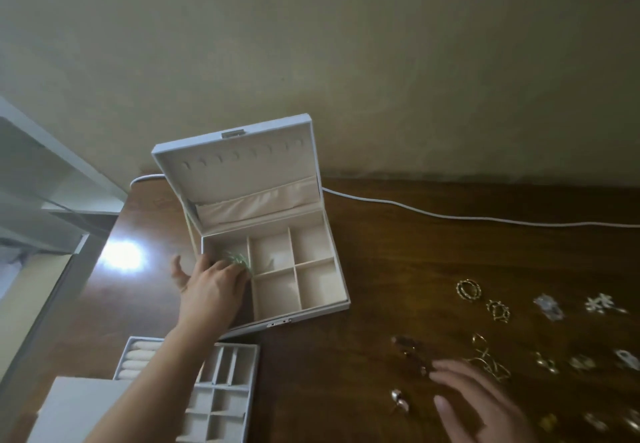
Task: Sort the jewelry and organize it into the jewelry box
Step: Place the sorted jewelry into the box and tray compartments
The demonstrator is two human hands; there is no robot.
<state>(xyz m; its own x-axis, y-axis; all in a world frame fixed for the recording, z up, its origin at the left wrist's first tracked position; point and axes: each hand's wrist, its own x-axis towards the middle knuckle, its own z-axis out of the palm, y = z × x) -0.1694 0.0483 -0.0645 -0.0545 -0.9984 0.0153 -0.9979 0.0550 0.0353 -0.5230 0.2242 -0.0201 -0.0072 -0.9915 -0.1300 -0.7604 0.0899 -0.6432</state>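
Dark wood bench (398, 269) under a plain wall: at lower left a tray (221, 394); left hand (207, 286), grip around a green piece (237, 259), reaches into the open box (298, 280) at centre. At lower right, the right hand (485, 404) hovers, fingers spread and holding nothing, among gold and silver jewelry (491, 304).

— Any words or numbers you can read from where you stand?

— None. I see no label, brand or number on the jewelry box (313, 307), nor on its lid (239, 162).

— And the tray (221, 404) close to you?

— It is plain too. The small pieces on the table (381, 269) are too blurred for me to read any mark on them.
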